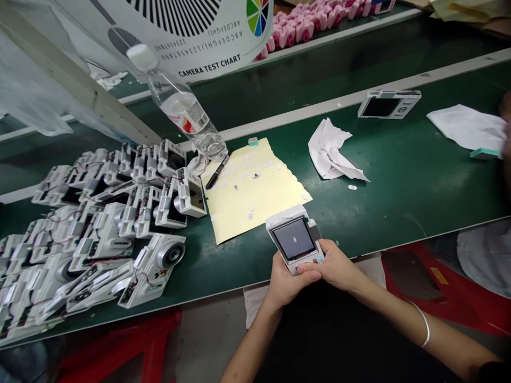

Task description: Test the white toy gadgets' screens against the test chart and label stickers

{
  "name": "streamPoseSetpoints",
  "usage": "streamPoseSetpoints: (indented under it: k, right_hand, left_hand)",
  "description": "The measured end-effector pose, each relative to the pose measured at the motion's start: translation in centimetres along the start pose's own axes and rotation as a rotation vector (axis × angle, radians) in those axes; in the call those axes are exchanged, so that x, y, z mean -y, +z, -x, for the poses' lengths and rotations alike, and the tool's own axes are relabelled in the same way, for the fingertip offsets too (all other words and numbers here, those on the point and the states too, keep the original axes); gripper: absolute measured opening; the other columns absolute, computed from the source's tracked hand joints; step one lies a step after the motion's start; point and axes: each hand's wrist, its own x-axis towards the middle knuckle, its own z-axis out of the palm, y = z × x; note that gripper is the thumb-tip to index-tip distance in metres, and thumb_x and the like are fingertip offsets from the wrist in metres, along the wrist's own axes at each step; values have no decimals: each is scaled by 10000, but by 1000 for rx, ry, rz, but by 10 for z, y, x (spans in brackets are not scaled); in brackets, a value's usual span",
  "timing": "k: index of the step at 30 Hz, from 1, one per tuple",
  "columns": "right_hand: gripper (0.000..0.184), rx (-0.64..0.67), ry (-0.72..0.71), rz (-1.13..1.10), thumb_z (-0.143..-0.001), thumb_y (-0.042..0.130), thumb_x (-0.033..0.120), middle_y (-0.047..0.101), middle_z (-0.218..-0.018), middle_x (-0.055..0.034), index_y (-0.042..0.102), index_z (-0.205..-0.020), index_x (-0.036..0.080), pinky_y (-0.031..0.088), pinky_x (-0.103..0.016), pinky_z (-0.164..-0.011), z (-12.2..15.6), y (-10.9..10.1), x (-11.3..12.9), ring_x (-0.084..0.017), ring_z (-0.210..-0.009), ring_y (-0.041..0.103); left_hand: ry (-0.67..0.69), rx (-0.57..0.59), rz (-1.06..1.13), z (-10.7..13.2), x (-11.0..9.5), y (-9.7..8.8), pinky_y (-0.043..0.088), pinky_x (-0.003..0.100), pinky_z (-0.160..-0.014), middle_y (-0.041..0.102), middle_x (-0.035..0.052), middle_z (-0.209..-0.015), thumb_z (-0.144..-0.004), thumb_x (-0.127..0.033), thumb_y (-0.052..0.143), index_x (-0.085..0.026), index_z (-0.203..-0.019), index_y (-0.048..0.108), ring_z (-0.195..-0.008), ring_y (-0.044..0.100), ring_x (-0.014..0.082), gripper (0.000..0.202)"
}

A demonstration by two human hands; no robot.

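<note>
Both my hands grip a white digital camera (294, 239) at the table's front edge, its screen turned up toward me. The screen is lit dark grey with a tiny mark in the middle, and a small blue light glows near the lower right corner. My left hand (285, 282) wraps the lower left side, its thumb along the bottom. My right hand (333, 266) closes on the lower right side by the buttons. Just beyond the camera lies a yellow sheet (259, 199) with small white pieces scattered on it. A black marker (217, 173) rests on the sheet's left edge.
Rows of part-assembled white cameras (106, 229) with exposed wires fill the left. A water bottle (187, 114) stands behind the marker. A crumpled white cloth (331, 151) and another camera (389, 104) lie to the right. A camera test chart (199, 45) hangs behind. Another person's hand (506, 133) shows at the right edge.
</note>
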Motion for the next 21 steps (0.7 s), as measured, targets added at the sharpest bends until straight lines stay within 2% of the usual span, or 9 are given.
streamPoseSetpoints:
  k: [6, 10, 16, 21]
  right_hand:
    - [301, 46, 10, -88, -499, 758, 279, 593, -613, 23, 623, -735, 150, 405, -215, -520, -1, 3, 5, -93, -531, 461]
    - [321, 55, 43, -86, -489, 764, 238, 615, -657, 15, 626, -762, 139, 395, -211, -541, -3, 0, 1, -94, -557, 475]
    - [322, 27, 45, -57, -496, 755, 231, 623, -670, 16, 633, -778, 136, 411, -217, -562, -3, 2, 1, -100, -565, 499]
    - [340, 18, 45, -93, -506, 747, 262, 635, -679, 7, 624, -799, 140, 422, -224, -564, 0, 4, 2, -112, -573, 515]
  left_hand:
    - [-15, -15, 16, -1, 1, -1, 557, 384, -757, 702, 87, -861, -548, -411, 796, -135, -912, 628, -776, 669, 235, 487]
    - [7, -12, 41, -2, -2, 1, 563, 338, -736, 705, 80, -864, -533, -342, 814, -137, -930, 630, -775, 670, 219, 484]
    - [-25, -12, 90, -3, 1, -1, 536, 333, -798, 700, 79, -909, -562, -308, 803, -132, -945, 639, -847, 654, 220, 453]
    - [-52, 7, 133, -3, 1, -4, 539, 287, -762, 709, 56, -860, -557, -263, 807, -140, -913, 660, -783, 663, 189, 405]
